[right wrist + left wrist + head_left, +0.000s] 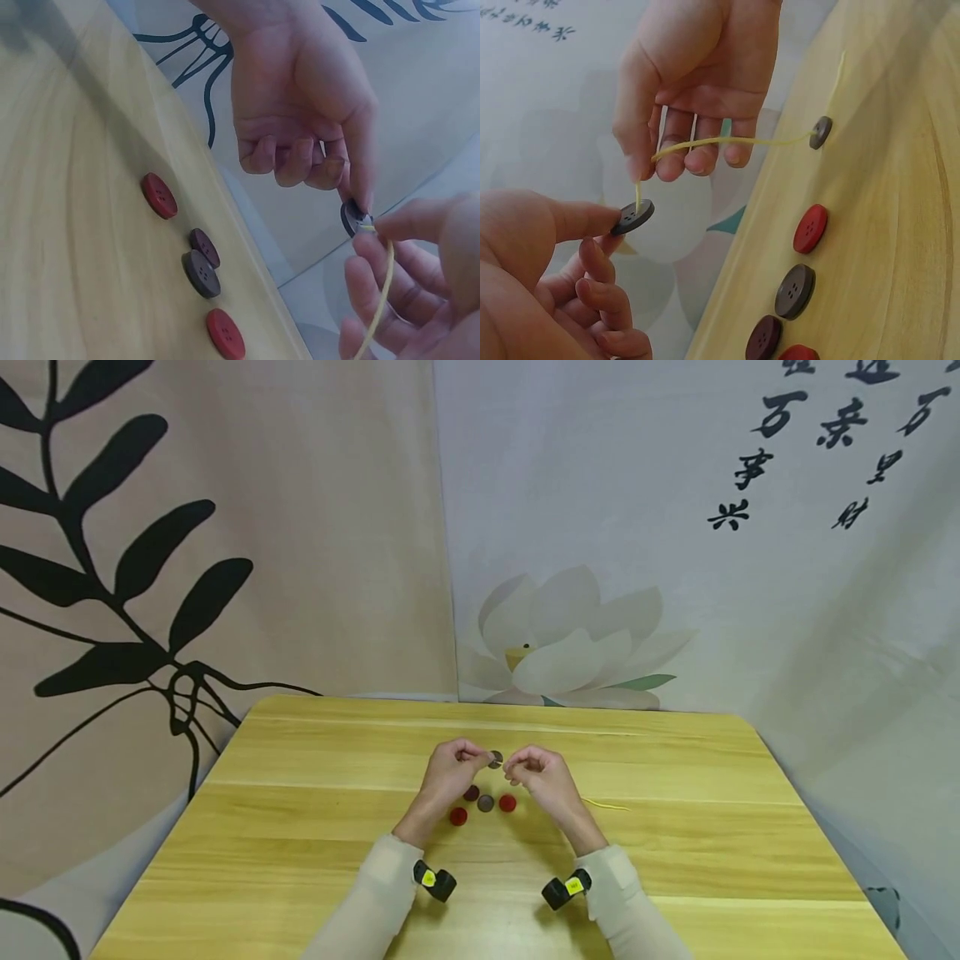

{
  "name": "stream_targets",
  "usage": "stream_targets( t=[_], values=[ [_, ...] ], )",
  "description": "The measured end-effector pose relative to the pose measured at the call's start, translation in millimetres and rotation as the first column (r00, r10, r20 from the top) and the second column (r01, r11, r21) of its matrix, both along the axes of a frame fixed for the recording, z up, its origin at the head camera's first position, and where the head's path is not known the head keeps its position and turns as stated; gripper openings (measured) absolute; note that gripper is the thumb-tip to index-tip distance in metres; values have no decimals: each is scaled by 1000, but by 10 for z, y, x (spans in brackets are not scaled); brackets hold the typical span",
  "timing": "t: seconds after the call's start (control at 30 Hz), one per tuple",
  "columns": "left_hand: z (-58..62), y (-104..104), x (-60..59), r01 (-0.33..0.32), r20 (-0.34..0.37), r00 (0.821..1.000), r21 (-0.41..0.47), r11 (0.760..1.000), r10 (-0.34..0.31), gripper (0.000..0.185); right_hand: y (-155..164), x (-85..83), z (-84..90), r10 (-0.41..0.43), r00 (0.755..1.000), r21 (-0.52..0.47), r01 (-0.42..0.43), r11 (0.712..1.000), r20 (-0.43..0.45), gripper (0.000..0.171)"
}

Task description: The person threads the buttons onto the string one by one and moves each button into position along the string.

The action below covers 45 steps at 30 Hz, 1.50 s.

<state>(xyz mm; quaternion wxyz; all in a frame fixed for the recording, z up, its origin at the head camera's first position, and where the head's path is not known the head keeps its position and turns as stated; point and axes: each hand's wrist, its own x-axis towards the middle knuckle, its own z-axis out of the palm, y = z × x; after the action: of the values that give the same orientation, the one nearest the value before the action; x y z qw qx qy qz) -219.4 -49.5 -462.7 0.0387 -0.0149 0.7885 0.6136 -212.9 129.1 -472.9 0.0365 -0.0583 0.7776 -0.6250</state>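
My left hand (450, 772) pinches a dark grey four-hole button (635, 217) between thumb and finger, raised over the table. Facing it, my right hand (546, 778) pinches a yellow cord (727, 140) near its end, and the short end meets the holes of that button. From the right fingers the cord runs to a smaller brown-grey button (820, 132) strung on it, which the head view hides. Beneath the hands lie a red button (507, 803), a grey one (486, 803), a dark maroon one (471, 792) and another red one (458, 816).
The wooden table (300, 860) ends at a back edge just beyond the hands, against a printed curtain (360, 527). The cord's tail (606, 805) lies on the wood right of my right wrist. A black camera sits on each wrist.
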Motion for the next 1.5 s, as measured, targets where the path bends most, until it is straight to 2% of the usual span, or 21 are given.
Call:
stream_targets(
  t=[0.23, 0.63, 0.93, 1.5],
  values=[
    [-21, 10, 7, 5, 14, 1000, 15, 1000, -5, 12, -13, 22, -21, -5, 1000, 44, 6, 999, -30, 12],
    [22, 31, -5, 2, 5, 1000, 8, 1000, -2, 11, -28, 13, -14, -28, 998, 22, 29, 999, -49, 10],
    [33, 56, 7, 4, 8, 1000, 3, 1000, -4, 10, -32, -4, -42, -7, 999, -5, 7, 1000, -50, 11],
    [-36, 83, 10, -1, 26, 1000, 15, 1000, 0, 13, -28, 1, -65, -3, 996, 31, 6, 999, -86, 11]
  ],
)
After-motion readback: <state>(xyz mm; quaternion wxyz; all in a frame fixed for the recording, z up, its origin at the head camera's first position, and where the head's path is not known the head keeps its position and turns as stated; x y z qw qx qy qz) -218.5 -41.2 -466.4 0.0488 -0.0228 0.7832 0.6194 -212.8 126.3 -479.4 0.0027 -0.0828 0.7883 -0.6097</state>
